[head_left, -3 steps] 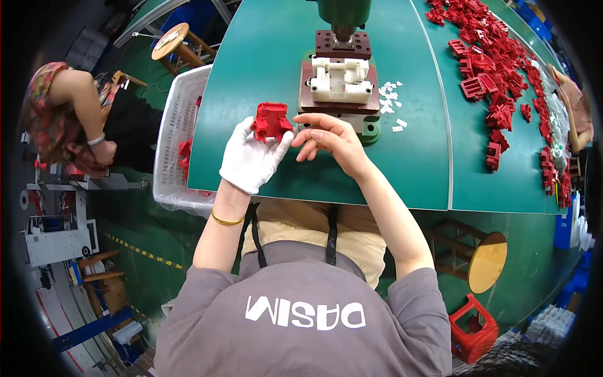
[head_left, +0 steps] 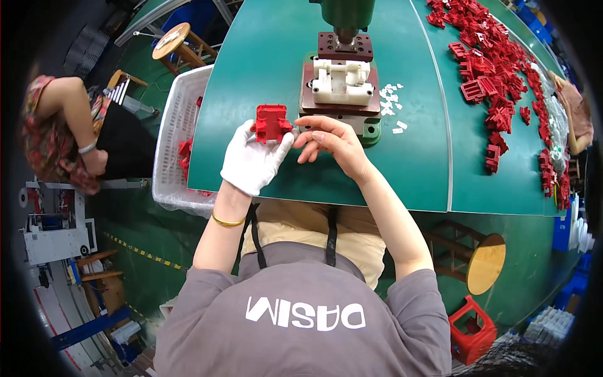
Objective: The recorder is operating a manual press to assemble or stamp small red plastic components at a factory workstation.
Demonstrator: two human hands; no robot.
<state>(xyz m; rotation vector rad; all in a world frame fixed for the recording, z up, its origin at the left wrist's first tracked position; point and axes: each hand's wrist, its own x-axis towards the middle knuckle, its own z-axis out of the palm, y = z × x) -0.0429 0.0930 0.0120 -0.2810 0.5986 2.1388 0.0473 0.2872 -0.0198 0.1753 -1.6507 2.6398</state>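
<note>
My left hand (head_left: 252, 162), in a white glove, holds a red plastic housing (head_left: 272, 123) above the near part of the green table. Its thumb and fingers close round the lower part of the housing. Just right of it is my bare right hand (head_left: 328, 139), fingers loosely bent and apart, with the fingertips close to the gloved thumb. I make out nothing held in the right hand. Beyond the hands stands a green press (head_left: 347, 16) with a white fixture (head_left: 342, 83) on a dark red base. No housing sits in the fixture.
Small white pieces (head_left: 391, 100) lie right of the press. A large heap of red housings (head_left: 487, 81) spreads over the right side of the table. A white basket (head_left: 168, 144) with red parts stands at the left edge. Another person (head_left: 66, 125) is at far left.
The red housing has tilted slightly in my left hand. My hands have barely moved otherwise. The person at far left has shifted a forearm a little downward.
</note>
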